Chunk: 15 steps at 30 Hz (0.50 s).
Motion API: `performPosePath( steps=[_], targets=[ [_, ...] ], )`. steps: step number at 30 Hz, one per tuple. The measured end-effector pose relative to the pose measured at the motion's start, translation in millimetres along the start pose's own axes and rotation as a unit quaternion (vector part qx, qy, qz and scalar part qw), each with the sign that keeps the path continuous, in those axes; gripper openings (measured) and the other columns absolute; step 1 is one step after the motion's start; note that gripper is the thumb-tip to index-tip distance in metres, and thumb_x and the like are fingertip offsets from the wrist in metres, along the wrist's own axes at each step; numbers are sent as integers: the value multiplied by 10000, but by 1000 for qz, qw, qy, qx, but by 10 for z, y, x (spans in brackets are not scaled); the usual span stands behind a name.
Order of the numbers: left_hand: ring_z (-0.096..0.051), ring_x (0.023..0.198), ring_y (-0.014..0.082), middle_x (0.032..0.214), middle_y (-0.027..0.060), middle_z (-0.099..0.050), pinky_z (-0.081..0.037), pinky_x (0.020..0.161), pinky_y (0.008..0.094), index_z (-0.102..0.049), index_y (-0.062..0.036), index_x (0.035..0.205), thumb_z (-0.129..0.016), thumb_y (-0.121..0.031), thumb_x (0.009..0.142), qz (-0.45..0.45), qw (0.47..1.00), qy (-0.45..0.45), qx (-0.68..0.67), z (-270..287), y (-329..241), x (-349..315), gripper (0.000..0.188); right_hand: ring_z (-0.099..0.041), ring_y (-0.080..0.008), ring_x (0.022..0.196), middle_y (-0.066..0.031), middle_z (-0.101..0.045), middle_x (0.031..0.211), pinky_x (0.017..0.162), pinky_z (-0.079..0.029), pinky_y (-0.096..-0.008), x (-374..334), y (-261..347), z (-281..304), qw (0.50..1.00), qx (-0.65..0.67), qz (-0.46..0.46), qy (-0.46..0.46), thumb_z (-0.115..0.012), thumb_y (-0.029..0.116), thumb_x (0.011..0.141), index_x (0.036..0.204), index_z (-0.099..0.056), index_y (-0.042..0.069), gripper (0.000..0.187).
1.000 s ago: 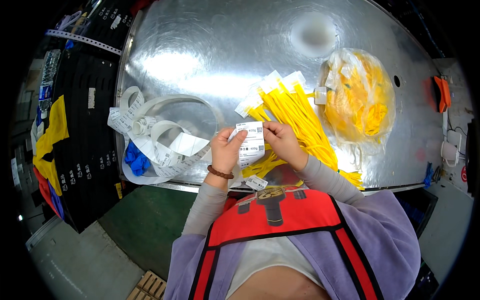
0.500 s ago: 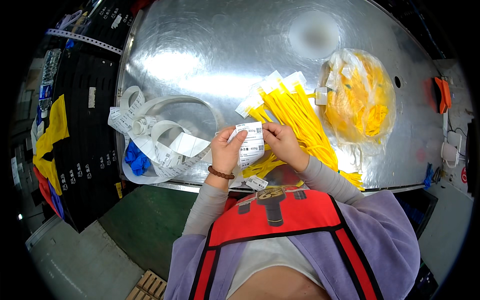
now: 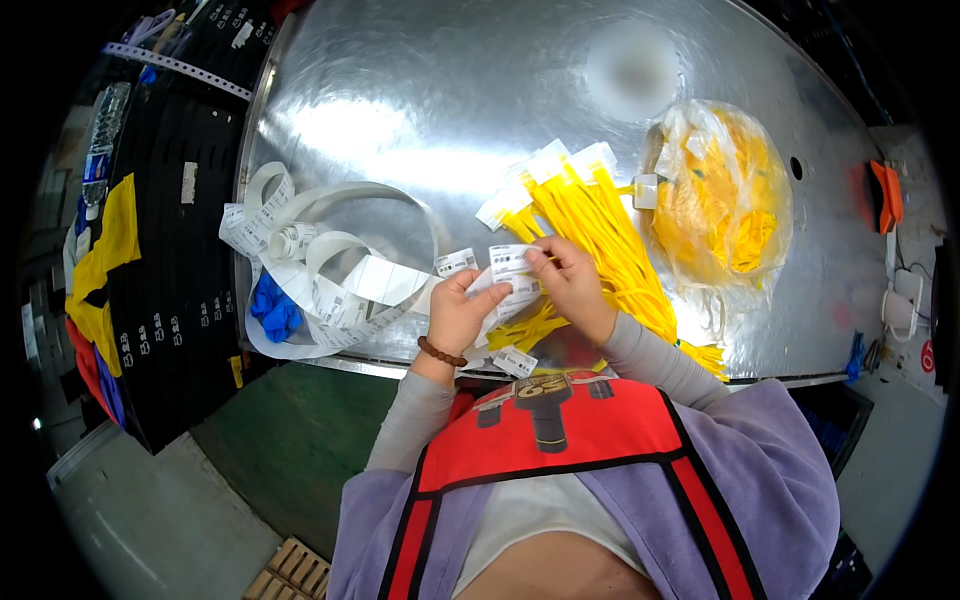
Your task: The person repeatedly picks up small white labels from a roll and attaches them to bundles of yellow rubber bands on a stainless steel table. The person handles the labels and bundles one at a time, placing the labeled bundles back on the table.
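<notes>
Metal table [image 3: 480,95] carried the lot: yellow strap bundle [image 3: 600,235] right of center, looped label tape [image 3: 385,280] at left, clear bag [image 3: 715,190] of yellow straps farther right. Left hand [image 3: 460,318] pinched a white label strip [image 3: 520,288], thumb on top; right hand [image 3: 577,290] pinched its upper end. Strip sat between both hands, near the bundle. Small label [image 3: 515,361] lay by the near edge.

— Bright or dim?
— Bright over the metal table [image 3: 480,90], with white glare at upper left and a hazy round patch farther right; dimmer on the floor [image 3: 300,440].
— Sharp?
— Mostly; soft on the small labels [image 3: 511,260], bent at the table's edges, black toward the corners.
</notes>
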<state>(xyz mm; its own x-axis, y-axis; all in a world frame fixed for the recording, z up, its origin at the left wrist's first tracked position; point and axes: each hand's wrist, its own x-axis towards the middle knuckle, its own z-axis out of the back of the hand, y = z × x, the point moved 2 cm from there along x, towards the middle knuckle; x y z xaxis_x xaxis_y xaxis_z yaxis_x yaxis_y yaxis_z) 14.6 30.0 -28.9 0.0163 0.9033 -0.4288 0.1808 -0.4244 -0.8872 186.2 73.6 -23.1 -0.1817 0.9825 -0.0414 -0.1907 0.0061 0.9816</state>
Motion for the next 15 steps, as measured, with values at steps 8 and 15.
performPosePath(
  steps=[8,15],
  targets=[
    [-591,791,80,899,32,-657,-482,710,230,-654,3,964,-647,8,820,-28,997,-40,-52,947,-275,-605,144,-604,-182,673,-89,-647,783,637,-492,-294,-16,-66,61,991,-100,79,-42,-653,156,845,927,-622,10,170],
    [-579,860,104,962,66,-647,-464,744,245,-625,33,960,-615,-9,851,-278,882,-158,347,1173,-932,-987,117,-599,-294,880,-128,-629,917,755,-490,-396,227,-125,-284,922,-305,232,64,-644,229,781,893,-644,58,204]
  ],
)
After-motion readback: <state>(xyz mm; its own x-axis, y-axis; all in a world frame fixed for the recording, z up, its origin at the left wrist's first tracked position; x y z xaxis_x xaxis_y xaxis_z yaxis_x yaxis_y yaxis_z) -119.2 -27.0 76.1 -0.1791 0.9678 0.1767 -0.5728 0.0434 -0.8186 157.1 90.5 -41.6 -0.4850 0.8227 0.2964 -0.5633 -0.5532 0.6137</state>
